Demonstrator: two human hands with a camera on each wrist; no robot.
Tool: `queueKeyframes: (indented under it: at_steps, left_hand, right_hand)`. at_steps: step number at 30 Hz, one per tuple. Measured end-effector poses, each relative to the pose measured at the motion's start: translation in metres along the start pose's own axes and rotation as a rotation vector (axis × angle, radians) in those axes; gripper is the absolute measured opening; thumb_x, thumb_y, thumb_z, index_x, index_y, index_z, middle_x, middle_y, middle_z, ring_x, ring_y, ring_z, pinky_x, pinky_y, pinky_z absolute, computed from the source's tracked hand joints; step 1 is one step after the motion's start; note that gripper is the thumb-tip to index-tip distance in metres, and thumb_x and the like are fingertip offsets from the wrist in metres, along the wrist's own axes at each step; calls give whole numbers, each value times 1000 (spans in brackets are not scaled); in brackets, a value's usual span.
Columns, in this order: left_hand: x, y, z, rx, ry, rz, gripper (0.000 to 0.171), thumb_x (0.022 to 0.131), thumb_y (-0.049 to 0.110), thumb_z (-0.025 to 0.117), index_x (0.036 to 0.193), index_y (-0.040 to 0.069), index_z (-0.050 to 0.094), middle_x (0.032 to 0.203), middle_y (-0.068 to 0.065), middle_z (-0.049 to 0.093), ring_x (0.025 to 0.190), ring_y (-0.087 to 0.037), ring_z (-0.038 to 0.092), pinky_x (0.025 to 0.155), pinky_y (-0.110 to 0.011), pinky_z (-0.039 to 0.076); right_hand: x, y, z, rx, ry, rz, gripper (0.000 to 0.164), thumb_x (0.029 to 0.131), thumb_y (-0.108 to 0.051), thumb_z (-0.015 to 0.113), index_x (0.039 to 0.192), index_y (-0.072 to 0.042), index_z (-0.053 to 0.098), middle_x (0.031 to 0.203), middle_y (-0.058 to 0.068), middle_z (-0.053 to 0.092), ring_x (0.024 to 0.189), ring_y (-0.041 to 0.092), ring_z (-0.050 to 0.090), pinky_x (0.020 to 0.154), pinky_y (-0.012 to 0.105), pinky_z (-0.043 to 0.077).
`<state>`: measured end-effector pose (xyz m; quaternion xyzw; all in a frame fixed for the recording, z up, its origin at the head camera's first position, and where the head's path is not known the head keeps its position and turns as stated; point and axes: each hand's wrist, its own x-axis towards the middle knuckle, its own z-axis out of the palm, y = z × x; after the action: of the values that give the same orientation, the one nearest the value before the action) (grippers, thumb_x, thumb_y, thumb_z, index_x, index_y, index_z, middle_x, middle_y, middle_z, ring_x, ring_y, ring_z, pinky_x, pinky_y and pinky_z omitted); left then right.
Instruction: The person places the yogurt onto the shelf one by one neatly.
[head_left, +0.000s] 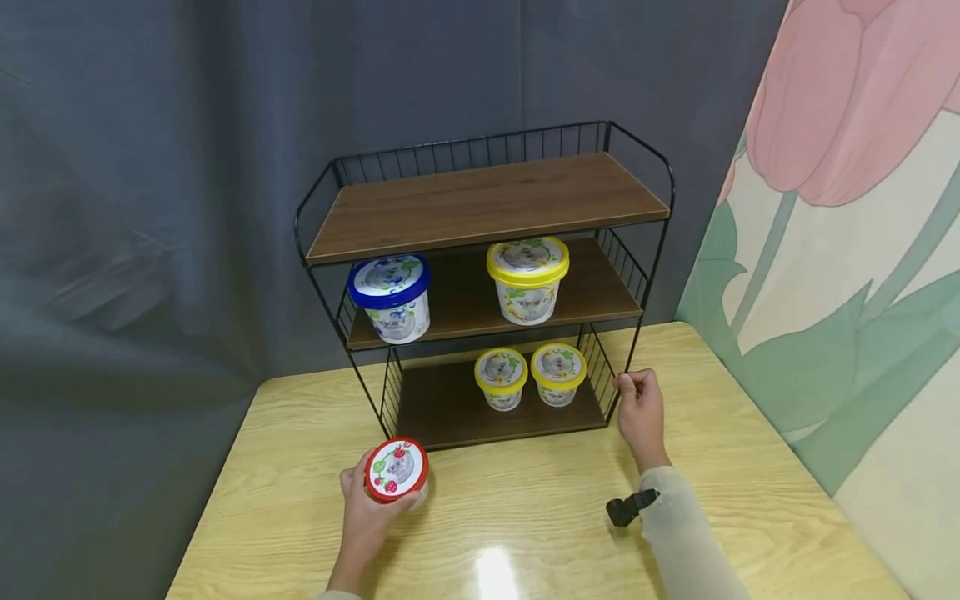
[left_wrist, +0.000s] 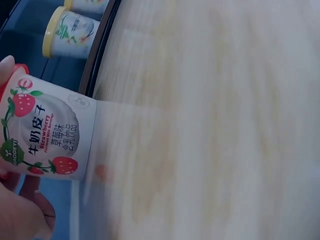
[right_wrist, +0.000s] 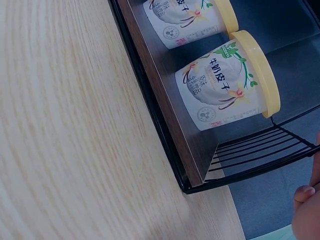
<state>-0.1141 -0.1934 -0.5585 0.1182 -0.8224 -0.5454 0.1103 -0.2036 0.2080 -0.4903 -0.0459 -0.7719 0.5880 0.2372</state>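
Observation:
In the head view my left hand (head_left: 372,508) grips a strawberry milk drink tub (head_left: 397,470) with a red lid, in front of the rack's lower left corner. The left wrist view shows the side of this strawberry tub (left_wrist: 47,127), printed with strawberries, just above the table. My right hand (head_left: 641,415) pinches the black wire post at the right side of the three-tier rack (head_left: 502,200). Two small yellow-lidded tubs, one on the left (head_left: 501,379) and one on the right (head_left: 558,375), stand side by side on the bottom shelf.
On the middle shelf are a large blue-lidded tub (head_left: 390,298) at the left and a large yellow-lidded tub (head_left: 528,280) right of centre. A dark curtain (head_left: 150,208) hangs behind the wooden table (head_left: 525,500). A tulip-painted wall (head_left: 847,250) borders the right side.

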Motion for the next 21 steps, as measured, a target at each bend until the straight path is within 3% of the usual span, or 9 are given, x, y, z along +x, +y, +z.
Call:
queueKeyframes:
  at_steps: [6, 10, 15, 21]
  left_hand:
    - [-4, 14, 14, 15, -23, 38, 108, 57, 22, 98, 148, 10, 41, 124, -10, 38, 112, -18, 46, 99, -23, 39]
    - [-3, 30, 22, 34, -42, 79, 109, 56, 24, 98, 148, 11, 42, 123, -9, 39, 112, -18, 47, 99, -27, 43]
    - [11, 52, 32, 33, -19, 108, 111, 58, 29, 97, 151, 13, 39, 129, -9, 39, 117, -22, 49, 103, -42, 45]
    - [35, 76, 49, 124, 26, 226, 109, 63, 32, 94, 151, 3, 36, 141, -20, 44, 127, -37, 50, 106, -56, 44]
  right_hand:
    - [-1, -2, 1, 4, 4, 7, 21, 105, -9, 45, 106, 11, 49, 105, 26, 61, 89, 6, 56, 76, 6, 43]
    - [-2, -3, 2, -2, 2, 27, 20, 105, -9, 45, 104, 10, 49, 105, 26, 61, 88, 1, 55, 76, 7, 43]
    - [-5, -2, 2, -8, -7, 45, 20, 105, -10, 45, 104, 9, 50, 107, 29, 62, 89, 7, 57, 76, 8, 44]
    - [-2, -2, 0, 0, 0, 26, 21, 105, -10, 45, 106, 10, 50, 107, 29, 61, 89, 5, 56, 76, 7, 43]
